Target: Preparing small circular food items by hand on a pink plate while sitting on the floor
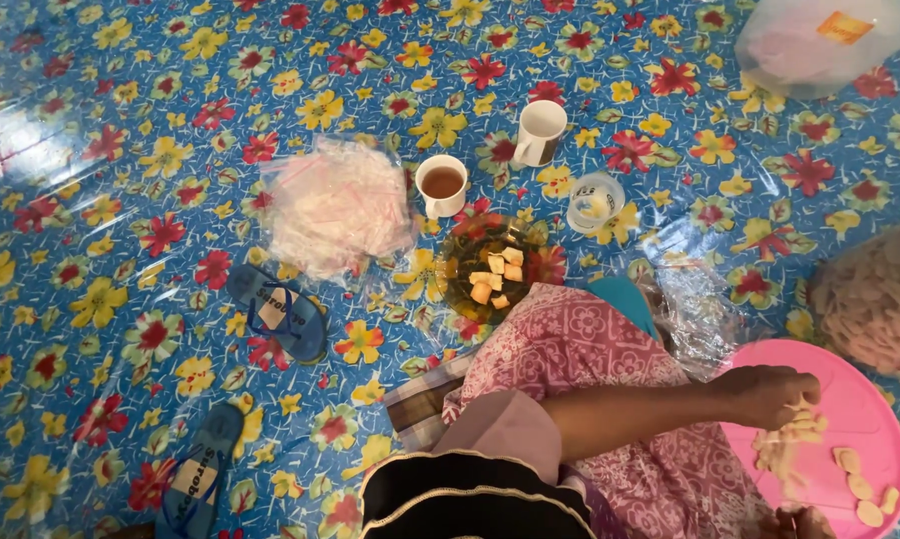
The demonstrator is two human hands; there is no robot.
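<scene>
My left hand point(769, 394) reaches across my pink patterned lap to a round pink tray point(849, 399) at the lower right. Its fingers are curled down and pinched on a small heap of pale cracker pieces point(794, 439). More pale oval pieces point(864, 484) lie scattered on the tray. Only a sliver of my right hand point(804, 521) shows at the bottom edge by the tray, and its fingers are hidden.
On the blue flowered mat stand a white mug of tea point(442, 183), a second white mug point(540, 132), a clear cup point(595, 200) and a glass plate of yellow cubes point(490, 269). A clear bag point(335, 205), two blue sandals point(280, 309) and a cracker bag point(874, 299) lie around.
</scene>
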